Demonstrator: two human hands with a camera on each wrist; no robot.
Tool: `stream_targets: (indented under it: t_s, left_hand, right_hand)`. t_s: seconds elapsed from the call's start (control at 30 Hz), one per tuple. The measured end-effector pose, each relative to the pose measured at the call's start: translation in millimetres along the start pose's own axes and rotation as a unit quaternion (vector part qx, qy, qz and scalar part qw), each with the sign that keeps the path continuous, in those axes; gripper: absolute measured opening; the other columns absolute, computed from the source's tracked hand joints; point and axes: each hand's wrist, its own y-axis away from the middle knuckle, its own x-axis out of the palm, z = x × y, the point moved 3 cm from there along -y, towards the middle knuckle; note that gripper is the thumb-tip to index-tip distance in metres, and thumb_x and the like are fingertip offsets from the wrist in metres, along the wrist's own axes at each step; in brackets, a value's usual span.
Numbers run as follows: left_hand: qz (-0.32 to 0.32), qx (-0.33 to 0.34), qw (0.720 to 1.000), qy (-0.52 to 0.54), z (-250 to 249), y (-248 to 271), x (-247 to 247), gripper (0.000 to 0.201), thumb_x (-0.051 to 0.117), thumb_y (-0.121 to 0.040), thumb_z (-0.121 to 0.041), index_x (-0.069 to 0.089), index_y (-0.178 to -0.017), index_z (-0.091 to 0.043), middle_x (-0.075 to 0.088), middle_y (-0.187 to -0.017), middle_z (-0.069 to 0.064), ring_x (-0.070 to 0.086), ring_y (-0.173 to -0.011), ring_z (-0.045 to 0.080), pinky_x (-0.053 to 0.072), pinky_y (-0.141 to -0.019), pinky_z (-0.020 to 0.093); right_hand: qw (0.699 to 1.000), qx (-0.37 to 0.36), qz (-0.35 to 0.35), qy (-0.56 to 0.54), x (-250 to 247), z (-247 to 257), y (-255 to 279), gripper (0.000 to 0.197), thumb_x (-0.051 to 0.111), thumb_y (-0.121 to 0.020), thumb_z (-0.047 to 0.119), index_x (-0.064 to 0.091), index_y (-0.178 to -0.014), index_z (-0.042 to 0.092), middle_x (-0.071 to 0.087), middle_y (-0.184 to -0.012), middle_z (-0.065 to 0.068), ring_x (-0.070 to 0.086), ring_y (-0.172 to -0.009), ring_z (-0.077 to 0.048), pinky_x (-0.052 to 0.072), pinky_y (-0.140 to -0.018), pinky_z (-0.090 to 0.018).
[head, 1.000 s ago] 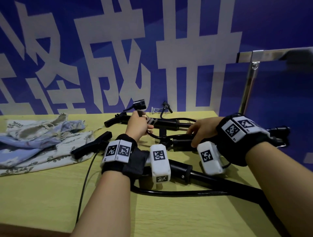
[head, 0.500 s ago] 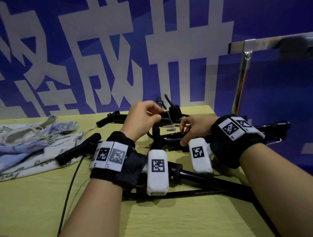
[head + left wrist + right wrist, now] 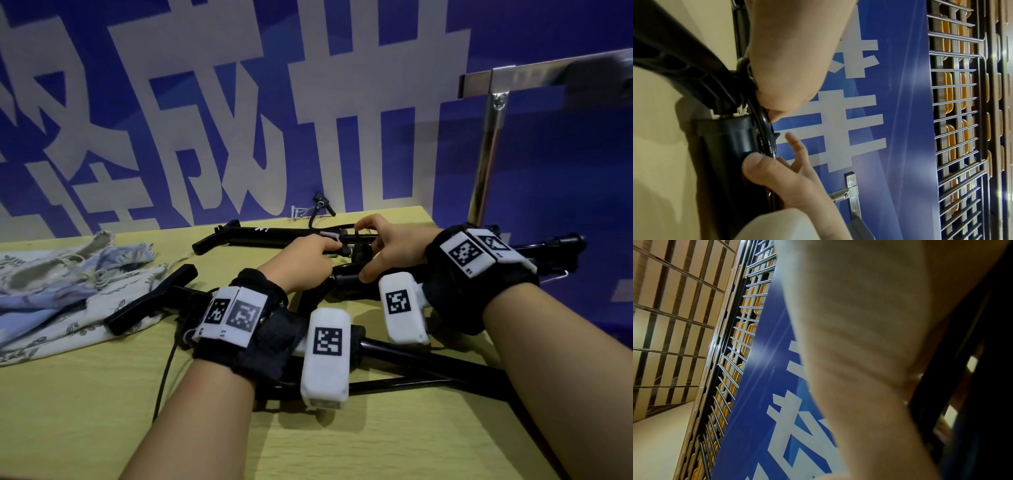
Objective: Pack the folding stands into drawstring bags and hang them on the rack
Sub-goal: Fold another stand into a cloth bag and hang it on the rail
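A yellow-green table (image 3: 85, 411) carried crumpled floral drawstring bags (image 3: 61, 294) at its far left, several black folding stands (image 3: 267, 234) sprawled across its middle and right, and a thin black cable (image 3: 164, 377) trailing toward its near edge.

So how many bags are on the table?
2 that I can tell, both crumpled together at the left end of the table: a blue bag and a white leafy bag under it. More may hide in the pile.
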Motion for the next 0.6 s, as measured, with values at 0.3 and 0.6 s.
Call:
stream_targets:
  t_s: [0.3,0.6]
  left_hand:
    - [0.017,-0.009,0.995,0.099,1.0,-1.3,3.4,0.047,0.038,-0.092,-0.004,0.035,-0.138,-0.015,0.045,-0.139,0.002,0.047,-0.114,0.010,0.041,-0.078,0.019]
    - [-0.050,-0.055,0.981,0.180,7.9,8.1,-17.5,0.043,0.046,-0.092,-0.005,0.041,-0.135,-0.014,0.051,-0.129,0.001,0.048,-0.105,0.010,0.038,-0.078,0.019]
  right_hand:
    - [0.997,0.017,0.065,0.042,3.2,3.9,-0.6,0.069,0.073,-0.078,0.025,0.034,-0.135,0.028,0.050,-0.109,0.001,0.051,-0.088,-0.013,0.041,-0.081,-0.029]
    - [0.999,0.008,0.034,0.032,3.2,3.4,-1.1,0.067,0.075,-0.075,0.028,0.037,-0.130,0.025,0.053,-0.109,-0.001,0.053,-0.094,-0.018,0.045,-0.082,-0.031]
